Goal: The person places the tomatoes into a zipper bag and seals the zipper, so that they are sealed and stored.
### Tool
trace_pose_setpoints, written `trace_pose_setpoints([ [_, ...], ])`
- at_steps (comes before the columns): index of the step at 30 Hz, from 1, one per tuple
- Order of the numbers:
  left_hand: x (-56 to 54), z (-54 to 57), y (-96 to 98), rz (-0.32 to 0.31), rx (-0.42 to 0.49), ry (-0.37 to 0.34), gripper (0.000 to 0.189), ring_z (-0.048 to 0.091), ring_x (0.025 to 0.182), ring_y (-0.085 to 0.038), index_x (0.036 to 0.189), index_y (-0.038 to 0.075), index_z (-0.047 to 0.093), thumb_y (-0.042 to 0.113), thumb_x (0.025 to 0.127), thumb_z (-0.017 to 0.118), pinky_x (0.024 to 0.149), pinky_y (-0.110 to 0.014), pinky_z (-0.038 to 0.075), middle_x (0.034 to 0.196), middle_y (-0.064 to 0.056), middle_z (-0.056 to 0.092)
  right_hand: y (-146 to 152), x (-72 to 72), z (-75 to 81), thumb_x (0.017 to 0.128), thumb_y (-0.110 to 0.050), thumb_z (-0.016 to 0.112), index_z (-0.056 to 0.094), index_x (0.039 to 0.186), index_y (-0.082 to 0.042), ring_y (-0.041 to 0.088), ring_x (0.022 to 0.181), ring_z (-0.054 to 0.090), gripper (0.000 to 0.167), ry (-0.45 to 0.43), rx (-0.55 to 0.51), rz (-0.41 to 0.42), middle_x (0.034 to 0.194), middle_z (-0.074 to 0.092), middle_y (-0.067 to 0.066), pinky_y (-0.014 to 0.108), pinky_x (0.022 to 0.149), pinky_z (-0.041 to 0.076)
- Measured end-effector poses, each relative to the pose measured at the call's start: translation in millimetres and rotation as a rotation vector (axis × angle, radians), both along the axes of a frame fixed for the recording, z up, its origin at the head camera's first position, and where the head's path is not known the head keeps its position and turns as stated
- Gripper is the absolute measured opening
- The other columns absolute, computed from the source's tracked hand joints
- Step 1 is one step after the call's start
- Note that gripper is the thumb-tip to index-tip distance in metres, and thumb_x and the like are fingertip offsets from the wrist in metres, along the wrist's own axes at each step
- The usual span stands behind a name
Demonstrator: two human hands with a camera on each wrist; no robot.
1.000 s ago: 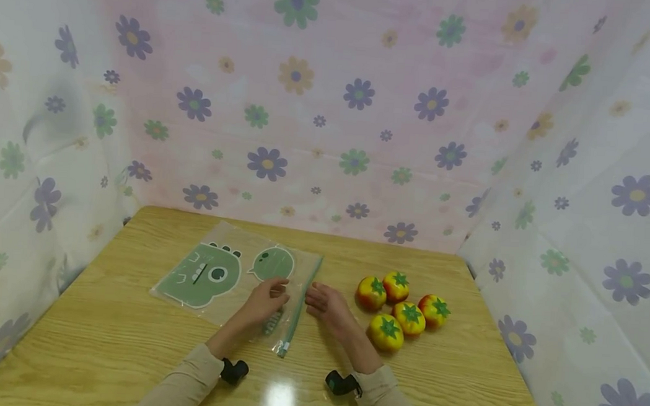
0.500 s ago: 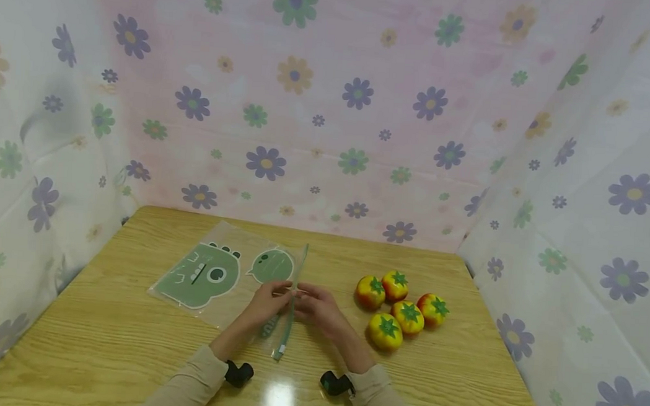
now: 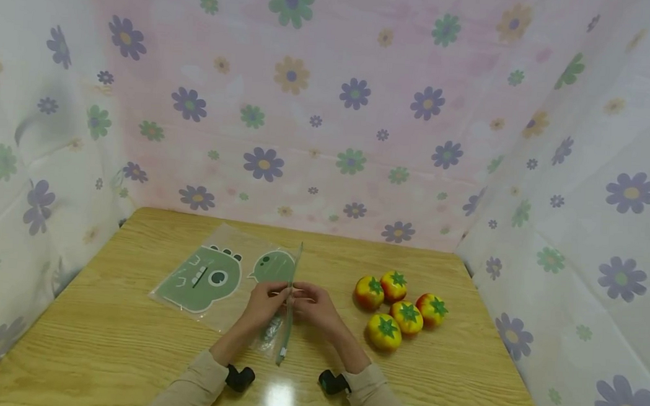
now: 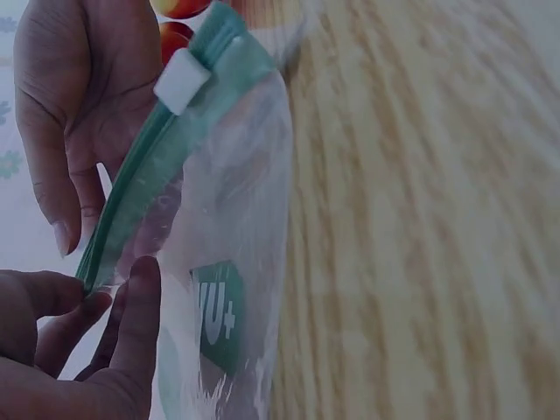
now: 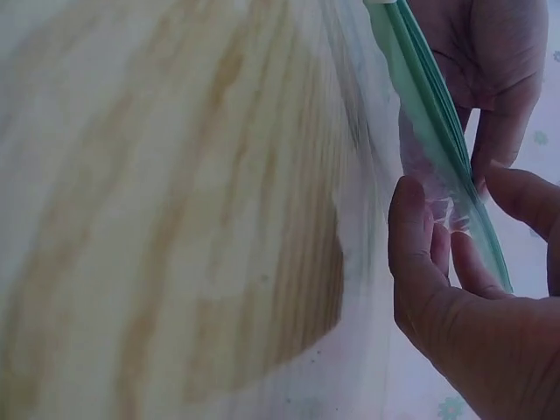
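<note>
A clear slider zip bag (image 3: pixel 203 279) with green cartoon prints lies on the wooden table, its green zip edge (image 4: pixel 140 175) raised toward the right. My left hand (image 3: pixel 263 305) pinches the middle of that edge between thumb and fingers. Just opposite, my right hand (image 3: pixel 318 308) has its thumb and fingers at the same edge, seemingly pinching it; the contact is partly hidden. A white slider (image 4: pixel 182 80) sits at the near end of the zip. In the right wrist view, plastic hangs between the right fingers (image 5: pixel 420 254) and the other hand.
Several yellow-red, tomato-like fruits (image 3: pixel 406 318) with green star-shaped tops stand together to the right of the hands. The wooden table (image 3: pixel 460 373) is bounded by flower-printed cloth (image 3: pixel 316 165) at the back and both sides.
The right hand has moved left from beside the bag to its zip edge. The left hand has closed on the edge, which has been lifted and drawn leftward. The fruits stay put.
</note>
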State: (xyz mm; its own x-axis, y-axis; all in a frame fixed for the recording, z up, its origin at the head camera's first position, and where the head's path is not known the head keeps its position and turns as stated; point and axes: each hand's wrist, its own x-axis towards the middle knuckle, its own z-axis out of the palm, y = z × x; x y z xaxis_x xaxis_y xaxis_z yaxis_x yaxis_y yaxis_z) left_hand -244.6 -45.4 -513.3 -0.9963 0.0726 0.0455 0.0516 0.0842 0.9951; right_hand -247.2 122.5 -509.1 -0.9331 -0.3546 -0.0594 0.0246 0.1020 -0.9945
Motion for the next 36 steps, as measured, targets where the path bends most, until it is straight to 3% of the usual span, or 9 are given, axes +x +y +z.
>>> trace_pose_setpoints([
  [8, 0.1, -1.6, 0.5, 0.009, -0.049, 0.046, 0.03, 0.071, 0.101, -0.034, 0.125, -0.012, 0.064, -0.001, 0.098, 0.06, 0.075, -0.034, 0.063, 0.112, -0.027, 0.071, -0.3, -0.7, -0.8, 0.098, -0.006, 0.065, 0.051, 0.141, 0.008, 0.032, 0.113, 0.065, 0.047, 0.054, 0.036, -0.008, 0.13, 0.054, 0.028, 0.038, 0.086, 0.063],
  [12, -1.2, -2.8, 0.6, 0.03, -0.02, -0.001, 0.036, 0.07, 0.106, -0.036, 0.131, -0.015, 0.057, -0.002, 0.097, 0.058, 0.078, -0.034, 0.062, 0.115, -0.029, 0.068, -1.7, 0.4, 0.7, 0.098, -0.001, 0.06, 0.051, 0.141, 0.008, 0.034, 0.111, 0.067, 0.045, 0.068, 0.032, -0.009, 0.129, 0.055, 0.028, 0.036, 0.083, 0.063],
  [17, -1.8, -1.1, -1.4, 0.046, 0.047, -0.034, 0.036, 0.069, 0.1, -0.028, 0.131, -0.015, 0.057, 0.0, 0.098, 0.061, 0.076, -0.026, 0.06, 0.112, -0.026, 0.068, -4.5, 1.1, 2.4, 0.099, 0.002, 0.06, 0.054, 0.139, 0.007, 0.03, 0.1, 0.071, 0.041, 0.097, 0.019, -0.014, 0.125, 0.058, 0.027, 0.033, 0.076, 0.064],
  [21, -2.1, 0.9, -3.4, 0.033, 0.082, 0.011, 0.032, 0.07, 0.091, -0.024, 0.125, -0.016, 0.06, -0.001, 0.098, 0.063, 0.069, -0.021, 0.059, 0.106, -0.027, 0.07, -7.0, -0.6, 2.1, 0.096, 0.006, 0.059, 0.058, 0.134, 0.006, 0.018, 0.085, 0.071, 0.038, 0.113, 0.015, -0.05, 0.116, 0.063, 0.024, 0.027, 0.07, 0.063],
  [25, -2.5, 2.1, -4.0, 0.02, 0.057, 0.061, 0.027, 0.071, 0.087, -0.025, 0.12, -0.017, 0.063, -0.002, 0.098, 0.062, 0.067, -0.02, 0.058, 0.103, -0.027, 0.07, -8.3, -2.1, 1.9, 0.096, 0.004, 0.06, 0.06, 0.131, 0.007, 0.011, 0.078, 0.069, 0.035, 0.12, -0.008, -0.079, 0.11, 0.065, 0.022, 0.025, 0.068, 0.062],
  [30, -4.9, 3.9, -4.3, 0.024, 0.018, 0.086, 0.02, 0.072, 0.088, -0.028, 0.115, -0.013, 0.067, -0.002, 0.099, 0.06, 0.069, -0.024, 0.06, 0.102, -0.022, 0.071, -8.5, -2.2, 1.5, 0.097, 0.002, 0.063, 0.06, 0.13, 0.006, 0.013, 0.081, 0.069, 0.033, 0.125, -0.035, -0.096, 0.112, 0.064, 0.023, 0.025, 0.069, 0.062],
  [36, -3.4, 4.8, -3.3, 0.02, 0.099, 0.066, 0.018, 0.069, 0.077, -0.022, 0.112, -0.015, 0.065, -0.004, 0.1, 0.058, 0.066, -0.024, 0.061, 0.102, -0.026, 0.069, -8.9, -0.8, 2.8, 0.096, 0.007, 0.06, 0.059, 0.129, 0.008, 0.022, 0.087, 0.071, 0.033, 0.15, -0.025, -0.11, 0.115, 0.063, 0.027, 0.027, 0.071, 0.062],
])
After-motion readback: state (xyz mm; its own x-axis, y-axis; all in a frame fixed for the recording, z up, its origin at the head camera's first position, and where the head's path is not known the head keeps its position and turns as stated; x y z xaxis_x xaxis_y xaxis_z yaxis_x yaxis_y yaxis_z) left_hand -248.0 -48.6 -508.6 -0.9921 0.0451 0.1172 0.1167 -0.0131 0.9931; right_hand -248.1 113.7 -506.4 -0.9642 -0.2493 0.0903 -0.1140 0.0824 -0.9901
